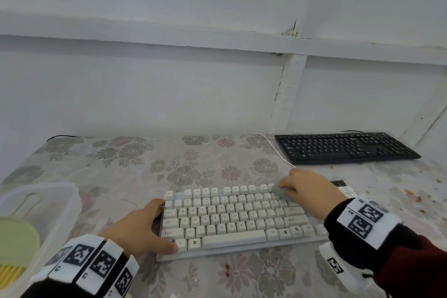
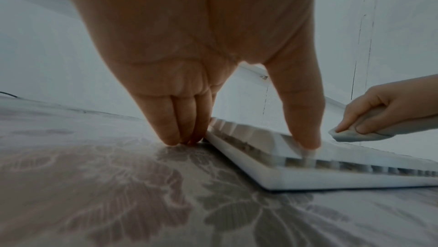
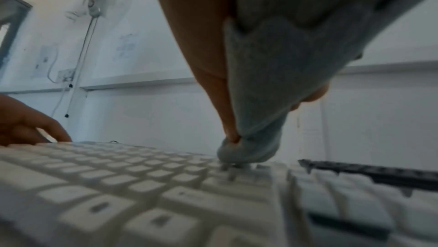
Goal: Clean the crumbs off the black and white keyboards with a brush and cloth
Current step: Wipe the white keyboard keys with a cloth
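The white keyboard (image 1: 232, 220) (image 2: 272, 174) (image 3: 118, 185) lies on the floral table in front of me. My left hand (image 1: 142, 225) (image 2: 189, 44) steadies its left end, with straight fingers on the table against the edge and the thumb on the front corner keys. My right hand (image 1: 312, 191) (image 2: 391, 104) grips a grey cloth (image 1: 280, 192) (image 2: 350, 134) (image 3: 272, 82) and presses it on the upper right keys. The black keyboard (image 1: 346, 147) (image 3: 379, 172) sits at the back right. A pale green brush (image 1: 17, 242) with yellow bristles lies in a box at the left.
A clear plastic box (image 1: 60, 201) holding the brush stands at the near left edge. Brown crumbs (image 1: 418, 198) are scattered on the table (image 1: 193, 159) at the right. A white cable (image 1: 278, 150) runs back from the white keyboard. A white wall closes the far side.
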The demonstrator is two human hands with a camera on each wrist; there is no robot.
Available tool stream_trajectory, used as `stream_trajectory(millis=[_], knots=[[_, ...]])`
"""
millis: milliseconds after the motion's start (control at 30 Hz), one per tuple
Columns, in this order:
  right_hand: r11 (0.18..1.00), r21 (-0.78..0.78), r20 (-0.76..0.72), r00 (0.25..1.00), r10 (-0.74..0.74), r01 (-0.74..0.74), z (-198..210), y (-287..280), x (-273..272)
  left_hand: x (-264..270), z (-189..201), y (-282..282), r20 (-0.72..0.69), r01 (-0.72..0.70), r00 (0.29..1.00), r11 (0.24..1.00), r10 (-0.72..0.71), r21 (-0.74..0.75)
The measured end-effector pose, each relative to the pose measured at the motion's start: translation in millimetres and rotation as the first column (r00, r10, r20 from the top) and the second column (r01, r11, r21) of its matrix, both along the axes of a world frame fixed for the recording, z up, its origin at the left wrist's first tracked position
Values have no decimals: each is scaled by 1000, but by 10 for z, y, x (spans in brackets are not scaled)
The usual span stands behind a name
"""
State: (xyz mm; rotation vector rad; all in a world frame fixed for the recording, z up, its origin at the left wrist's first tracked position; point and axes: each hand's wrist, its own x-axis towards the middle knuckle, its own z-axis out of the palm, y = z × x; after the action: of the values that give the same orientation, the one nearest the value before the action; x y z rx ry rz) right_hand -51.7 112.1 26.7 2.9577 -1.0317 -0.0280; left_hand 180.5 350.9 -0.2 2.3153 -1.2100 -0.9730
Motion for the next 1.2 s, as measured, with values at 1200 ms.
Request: stream_trajectory(millis=[1200], knots=[[981,19,-16,981,-194,194,-39,-527,-680,32,-42,-27,-26,-2,1000,1000,1,-18]])
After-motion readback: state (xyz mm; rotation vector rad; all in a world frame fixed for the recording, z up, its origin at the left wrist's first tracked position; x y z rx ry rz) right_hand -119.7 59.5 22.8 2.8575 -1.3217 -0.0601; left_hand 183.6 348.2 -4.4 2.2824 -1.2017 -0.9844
